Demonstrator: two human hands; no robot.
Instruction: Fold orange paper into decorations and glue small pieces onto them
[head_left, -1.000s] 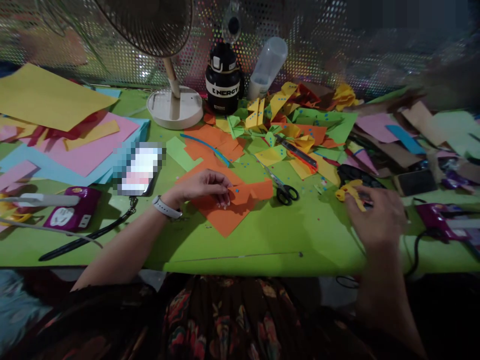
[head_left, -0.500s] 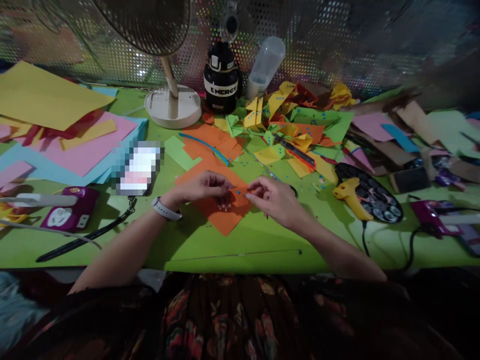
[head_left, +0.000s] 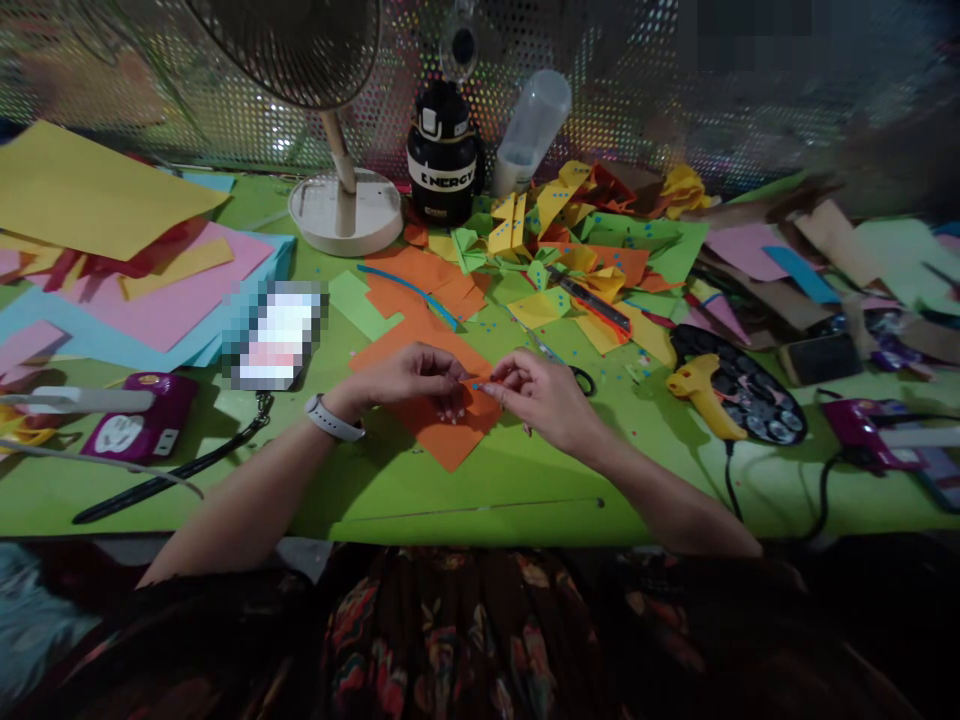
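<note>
My left hand (head_left: 429, 378), with a pale watch strap at the wrist, is closed on the left end of a small orange paper piece (head_left: 469, 384). A tiny blue dot shows on that piece. My right hand (head_left: 536, 392) pinches at its right end, thumb and forefinger beside the dot; the fingertips partly hide it. Beneath both hands a square orange sheet (head_left: 448, 445) lies flat with one corner toward me. A narrow blue strip (head_left: 409, 290) lies beyond the hands. To the right of my right hand, scissors (head_left: 581, 380) show a black handle loop.
Paper scraps (head_left: 600, 240) with blue dots and a box cutter (head_left: 592, 300) lie behind. A fan (head_left: 345, 215) and a black bottle (head_left: 442, 165) stand at the back. A phone (head_left: 277, 335) lies left; a yellow glue gun (head_left: 709, 395) rests right. Coloured sheets (head_left: 97, 200) fill the far left.
My right hand has moved slightly left, its fingertips now meeting the small orange piece near the blue dot. My left hand has barely moved. More of the scissors' black handle shows.
</note>
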